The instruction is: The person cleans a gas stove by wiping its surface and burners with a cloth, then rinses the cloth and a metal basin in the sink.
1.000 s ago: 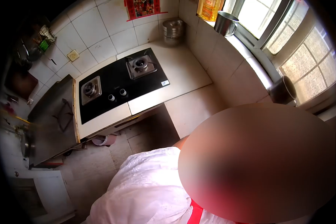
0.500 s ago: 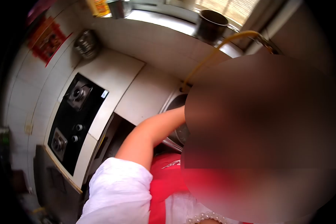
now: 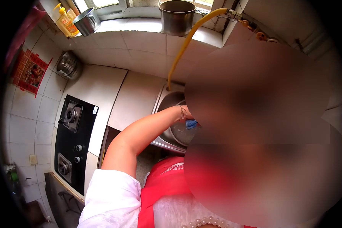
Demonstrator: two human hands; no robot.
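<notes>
My left arm reaches over the counter edge to a metal sink [image 3: 163, 95]. Only part of my left hand [image 3: 188, 113] shows, with a thin band round its wrist; a grey blur covers the rest. A crumpled blue cloth [image 3: 192, 124] pokes out from under this hand, which appears closed on it. Below them lies a round metal basin [image 3: 177, 133] inside the sink, with what looks like water in it. My right hand is not visible; the blurred area takes up the right side of the view.
A yellow hose [image 3: 181, 47] runs from the wall tap down beside the sink. A metal pot [image 3: 176, 19], a metal mug [image 3: 87, 22] and a yellow pump bottle [image 3: 67, 21] stand on the windowsill. At left is a black gas hob [image 3: 75, 142]; stacked metal bowls [image 3: 68, 65] sit in the corner.
The view has shifted and turned, showing more of the sink and windowsill. My left wrist and the blue cloth, hidden by the blur before, now show.
</notes>
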